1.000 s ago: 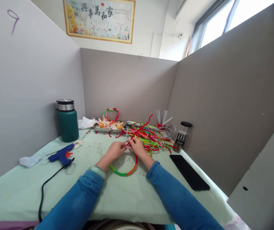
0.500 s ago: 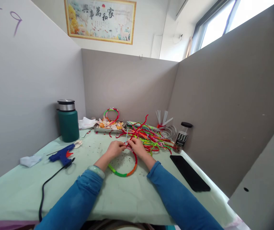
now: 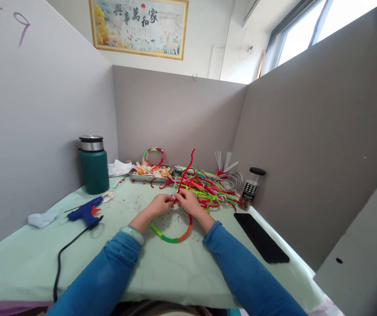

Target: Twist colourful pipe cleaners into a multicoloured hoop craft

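L-hand grip (image 3: 161, 204) pinches ring (image 3: 169, 239), R-hand grip (image 3: 189, 202) red stem (image 3: 185, 172), now more upright vs. bef.

The left hand (image 3: 161, 204) and right hand (image 3: 189, 202) hide the far stretch of the multicolored hoop (image 3: 169, 239); their exact grip is too small to tell. Dark specks (image 3: 174, 218) on the counter (image 3: 175, 276) defy identification. The black cord (image 3: 58, 267) disappears at its near edge.

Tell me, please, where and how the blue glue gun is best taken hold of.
Probably by the handle of the blue glue gun, coming from the near side: it lies on its side, handle jutting toward the table's near edge, red trigger beside it, and front end pointing away.
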`<state>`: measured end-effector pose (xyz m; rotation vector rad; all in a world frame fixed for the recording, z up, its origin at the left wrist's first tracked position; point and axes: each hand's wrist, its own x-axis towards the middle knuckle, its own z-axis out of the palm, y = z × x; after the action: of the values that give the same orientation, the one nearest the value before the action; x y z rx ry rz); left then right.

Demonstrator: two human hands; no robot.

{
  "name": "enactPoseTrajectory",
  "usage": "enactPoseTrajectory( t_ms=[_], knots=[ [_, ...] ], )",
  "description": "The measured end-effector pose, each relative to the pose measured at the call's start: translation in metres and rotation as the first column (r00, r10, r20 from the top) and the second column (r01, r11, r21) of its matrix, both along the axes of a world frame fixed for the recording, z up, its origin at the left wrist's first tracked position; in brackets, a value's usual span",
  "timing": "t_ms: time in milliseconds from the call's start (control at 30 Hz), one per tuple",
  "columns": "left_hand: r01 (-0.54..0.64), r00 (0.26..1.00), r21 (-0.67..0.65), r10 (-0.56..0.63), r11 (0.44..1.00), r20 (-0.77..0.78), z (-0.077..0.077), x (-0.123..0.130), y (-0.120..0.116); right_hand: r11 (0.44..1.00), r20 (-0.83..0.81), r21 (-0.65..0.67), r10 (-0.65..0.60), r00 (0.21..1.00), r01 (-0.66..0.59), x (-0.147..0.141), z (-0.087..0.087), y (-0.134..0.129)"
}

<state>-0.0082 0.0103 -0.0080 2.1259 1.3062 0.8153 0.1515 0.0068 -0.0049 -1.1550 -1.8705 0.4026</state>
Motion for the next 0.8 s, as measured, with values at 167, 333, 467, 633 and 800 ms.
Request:
enactPoseTrajectory(
  t_ms=[167,333,467,633,800],
  knots=[
    [0.029,0.999,-0.035,-0.028,0.999,0.026,0.003,0.001,-0.005,1.0,0.073,0.026,-0.01,0.997,0.008,0.002,0.0,-0.001],
    [0.028,0.999,-0.036,-0.027,0.999,0.019,-0.002,0.0,0.0,0.999,0.117,0.046,0.01,0.993,-0.015,0.002,0.002,-0.003],
    [0.001,1.0,-0.028,-0.001,1.0,0.01,-0.007,-0.001,0.006,0.999,0.085,-0.003,0.039,0.996,-0.039,0.001,0.002,-0.001],
    [0.022,0.998,0.046,-0.019,0.999,-0.061,-0.004,-0.001,0.002,0.994,0.028,-0.082,0.081,0.996,-0.078,0.001,-0.001,0.002],
    [0.047,0.992,0.086,-0.036,0.995,-0.118,0.003,-0.001,-0.003,0.99,-0.024,-0.095,0.104,0.994,-0.106,0.001,-0.003,0.004]
  ],
)
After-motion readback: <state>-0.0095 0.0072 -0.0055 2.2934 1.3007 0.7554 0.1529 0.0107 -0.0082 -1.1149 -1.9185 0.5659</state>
